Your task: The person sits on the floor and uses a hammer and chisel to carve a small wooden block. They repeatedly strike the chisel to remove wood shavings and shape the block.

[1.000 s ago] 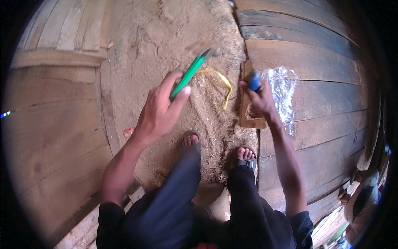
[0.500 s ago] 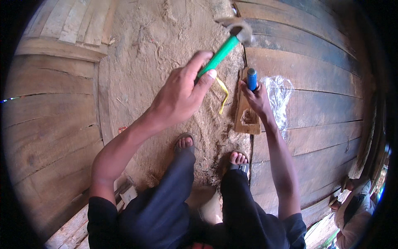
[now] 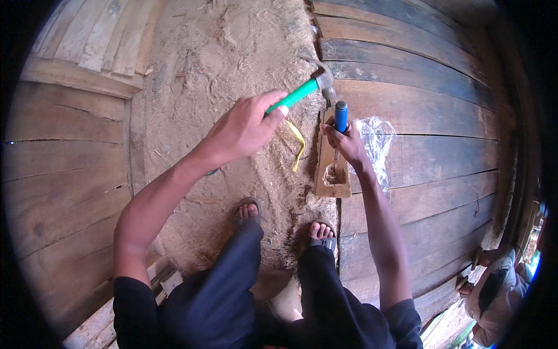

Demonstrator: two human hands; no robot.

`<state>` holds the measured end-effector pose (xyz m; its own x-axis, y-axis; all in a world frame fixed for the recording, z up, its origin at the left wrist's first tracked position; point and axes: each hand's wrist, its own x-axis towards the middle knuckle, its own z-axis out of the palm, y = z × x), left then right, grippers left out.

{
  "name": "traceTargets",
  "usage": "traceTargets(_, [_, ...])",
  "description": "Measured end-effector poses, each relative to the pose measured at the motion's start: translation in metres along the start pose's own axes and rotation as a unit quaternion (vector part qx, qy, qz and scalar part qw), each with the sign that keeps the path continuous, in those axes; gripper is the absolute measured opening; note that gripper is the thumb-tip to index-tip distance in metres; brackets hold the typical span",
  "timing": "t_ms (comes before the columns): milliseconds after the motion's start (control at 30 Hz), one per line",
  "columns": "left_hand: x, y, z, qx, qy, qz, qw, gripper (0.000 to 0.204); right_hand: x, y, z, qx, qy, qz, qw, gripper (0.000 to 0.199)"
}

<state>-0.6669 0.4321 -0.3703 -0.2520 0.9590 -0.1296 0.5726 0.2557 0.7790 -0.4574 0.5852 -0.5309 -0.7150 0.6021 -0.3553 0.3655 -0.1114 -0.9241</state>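
Observation:
A claw hammer (image 3: 302, 91) with a green handle is gripped in my left hand (image 3: 247, 123), its steel head up and to the left of the chisel's top. My right hand (image 3: 347, 141) is wrapped round the blue handle of a chisel (image 3: 341, 116), held upright over a wooden block (image 3: 333, 189). The thin blade shows below my fingers and reaches toward a rough hollow (image 3: 335, 173) cut into the block. Where the blade's tip rests is hard to make out. The block lies along the left edge of a plank bench.
Crumpled clear plastic (image 3: 375, 148) lies right of the block on the planks (image 3: 430, 157). A yellow strip (image 3: 299, 145) shows near the hammer handle. Sawdust-strewn ground (image 3: 203, 75) runs between the bench and a wooden wall (image 3: 70, 157). Another person (image 3: 494, 294) is at the lower right.
My left hand has brought the hammer head down, nearer the chisel's top. My right hand keeps the chisel over the block. The whole view has shifted slightly.

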Motion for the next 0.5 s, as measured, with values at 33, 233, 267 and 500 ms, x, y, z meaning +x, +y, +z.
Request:
traceTargets(33, [-0.001, 0.000, 0.000, -0.008, 0.023, 0.004, 1.000, 0.037, 0.000, -0.002, 0.001, 0.002, 0.002, 0.002, 1.000, 0.024])
traceTargets(233, [-0.010, -0.003, 0.002, -0.012, -0.038, -0.017, 0.999, 0.041, -0.006, -0.005, 0.008, -0.014, 0.030, -0.053, 0.998, 0.021])
traceTargets(267, [-0.010, -0.002, 0.000, -0.014, -0.027, -0.023, 0.999, 0.042, -0.012, -0.006, 0.009, 0.007, 0.033, -0.060, 0.998, 0.020])
traceTargets(500, [-0.015, 0.002, 0.005, -0.011, -0.025, 0.002, 1.000, 0.043, -0.025, -0.019, 0.006, 0.036, 0.032, -0.043, 0.998, 0.020])
